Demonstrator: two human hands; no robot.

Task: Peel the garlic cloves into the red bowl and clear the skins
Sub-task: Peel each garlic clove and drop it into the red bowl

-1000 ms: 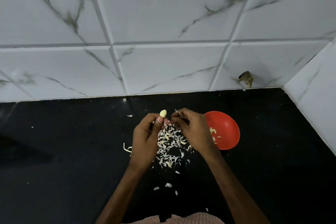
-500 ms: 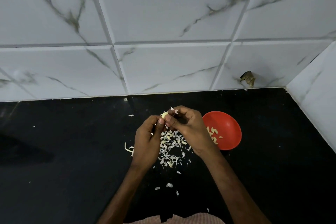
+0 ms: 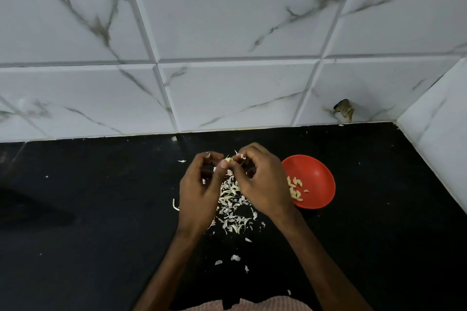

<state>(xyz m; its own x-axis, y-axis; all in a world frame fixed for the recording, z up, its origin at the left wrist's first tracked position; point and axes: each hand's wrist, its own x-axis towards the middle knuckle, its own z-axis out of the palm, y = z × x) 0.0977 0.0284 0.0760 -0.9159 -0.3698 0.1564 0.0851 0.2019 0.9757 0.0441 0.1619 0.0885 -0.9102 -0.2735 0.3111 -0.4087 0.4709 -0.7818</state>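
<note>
Slippage is the main risk: the garlic clove (image 3: 228, 160) is small and held only at its tips. It is pinched between the thumb and fingers of the left hand (image 3: 199, 192) while the curled fingers of the right hand (image 3: 262, 182) pinch at its skin from the other side. A hard tug could, I judge, flick it down into the heap of skins (image 3: 232, 209) directly beneath, or away across the black counter (image 3: 101, 209). Loose flakes could equally drift into the red bowl (image 3: 321, 174), which sits just right of the right hand, toward the counter's back right corner, and holds a cluster of peeled cloves (image 3: 294, 190). The clove is held above the counter near its back edge. It shows pale yellow, with thin whitish wisps of skin sticking up beside it, and the fingertips hide most of it.
</note>
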